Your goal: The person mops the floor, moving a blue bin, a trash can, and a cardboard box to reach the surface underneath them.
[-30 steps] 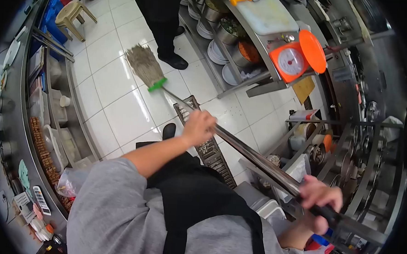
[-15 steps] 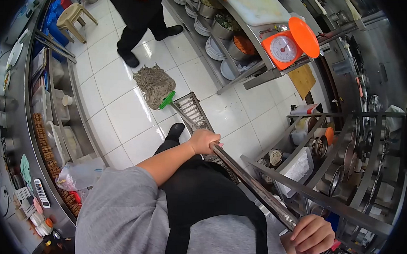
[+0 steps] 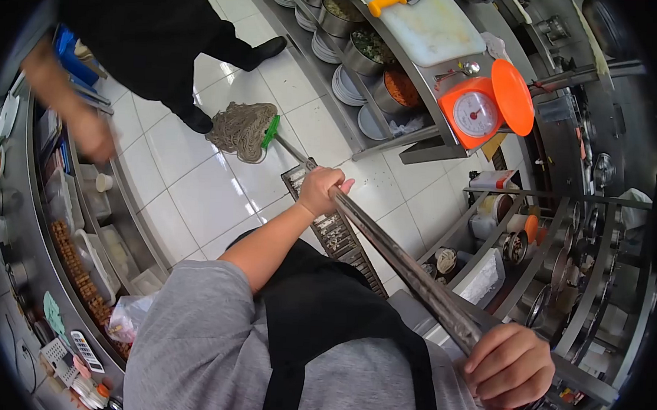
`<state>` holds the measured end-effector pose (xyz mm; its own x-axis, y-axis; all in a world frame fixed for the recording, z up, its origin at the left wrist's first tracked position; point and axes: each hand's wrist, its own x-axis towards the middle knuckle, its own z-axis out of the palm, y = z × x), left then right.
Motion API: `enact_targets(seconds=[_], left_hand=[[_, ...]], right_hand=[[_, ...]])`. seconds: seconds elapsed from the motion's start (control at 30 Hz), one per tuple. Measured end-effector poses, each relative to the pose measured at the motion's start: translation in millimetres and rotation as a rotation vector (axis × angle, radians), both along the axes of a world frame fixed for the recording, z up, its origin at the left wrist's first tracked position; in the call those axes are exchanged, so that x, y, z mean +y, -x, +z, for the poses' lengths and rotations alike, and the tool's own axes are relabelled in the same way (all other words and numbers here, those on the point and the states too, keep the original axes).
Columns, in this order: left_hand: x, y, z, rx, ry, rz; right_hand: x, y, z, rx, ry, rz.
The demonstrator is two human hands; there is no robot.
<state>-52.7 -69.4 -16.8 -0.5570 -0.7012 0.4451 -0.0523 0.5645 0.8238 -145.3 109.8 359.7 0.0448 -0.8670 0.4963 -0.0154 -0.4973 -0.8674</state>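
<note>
Right hand (image 3: 509,372) at 5 o'clock, nearest, fist closed round the top of the mop handle (image 3: 400,259). Left hand (image 3: 322,190) further down the same shaft, fingers wrapped tight. Handle ran toward 11 o'clock over a floor drain grate (image 3: 336,233). Mop head (image 3: 242,129) lay on white tiles, just beside another person's black shoe (image 3: 196,119).

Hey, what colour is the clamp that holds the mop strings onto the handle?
Green: the clamp shows in the head view, where the mop head meets the handle.
</note>
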Motion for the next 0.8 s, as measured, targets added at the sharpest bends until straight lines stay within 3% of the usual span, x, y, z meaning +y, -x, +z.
enact_targets(seconds=[0.07, 0.2, 0.33, 0.43, 0.47, 0.57, 0.63, 0.7, 0.8], left_hand=[[-24.2, 7.6, -2.2, 0.006, 0.012, 0.025], [-69.9, 8.2, -14.3, 0.003, 0.078, 0.014], [-135.8, 11.1, -38.5, -0.025, 0.114, -0.085], [-210.7, 27.1, -75.8, -0.148, 0.076, -0.116], [-233.6, 31.4, -86.7, -0.249, 0.108, -0.025], [-270.2, 43.6, -107.9, -0.604, 0.220, 0.315], [-284.2, 58.2, -104.6, -0.941, 0.013, 0.323], [-287.8, 70.0, -109.7, -0.977, -0.032, 0.264], [-260.4, 86.9, -126.2, -0.805, 0.045, 0.034]], right_hand=[[-17.4, 0.5, -8.9, -0.053, 0.067, -0.170], [-60.9, 6.6, -9.2, 0.036, -0.037, 0.015], [-92.9, 11.9, -51.0, 0.029, 0.035, 0.017], [-123.3, 11.3, -90.2, 0.140, -0.093, -0.141], [-132.5, 19.2, -101.6, 0.199, -0.179, -0.125], [-162.9, 31.5, -177.9, 0.223, -0.048, -0.274], [-176.6, 26.4, -201.2, 0.211, -0.023, -0.349], [-171.6, 20.2, -205.7, 0.235, -0.030, -0.381], [-141.4, 32.0, -167.9, 0.242, -0.137, -0.401]])
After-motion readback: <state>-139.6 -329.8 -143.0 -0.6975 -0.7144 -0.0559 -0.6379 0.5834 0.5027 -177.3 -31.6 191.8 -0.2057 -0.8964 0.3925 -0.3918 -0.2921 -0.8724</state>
